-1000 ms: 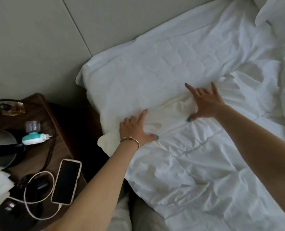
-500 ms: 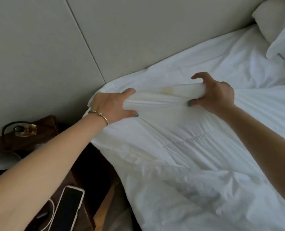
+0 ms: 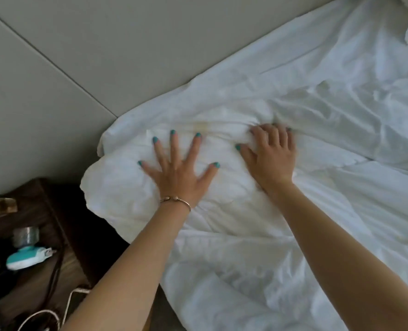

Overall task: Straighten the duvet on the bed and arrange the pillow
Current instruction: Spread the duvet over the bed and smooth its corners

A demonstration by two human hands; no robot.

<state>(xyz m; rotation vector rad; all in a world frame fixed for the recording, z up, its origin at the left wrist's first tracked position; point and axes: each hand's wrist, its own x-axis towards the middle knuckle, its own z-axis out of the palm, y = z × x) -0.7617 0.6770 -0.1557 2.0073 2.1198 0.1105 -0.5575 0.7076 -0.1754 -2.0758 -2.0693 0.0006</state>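
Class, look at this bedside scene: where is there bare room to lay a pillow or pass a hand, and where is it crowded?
Free: the white sheet strip between the grey headboard panel and the rumpled white duvet. Crowded: the duvet's folded top edge, pressed by the left hand and right hand, and the dark wooden nightstand with cables and a teal-white gadget.

grey panelled wall [image 3: 83, 56], dark wooden nightstand [image 3: 62, 263] lower left

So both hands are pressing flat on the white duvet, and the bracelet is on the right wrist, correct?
Not quite. The bracelet is on the left wrist, as the head view shows. The left hand and the right hand do both press on the white duvet.
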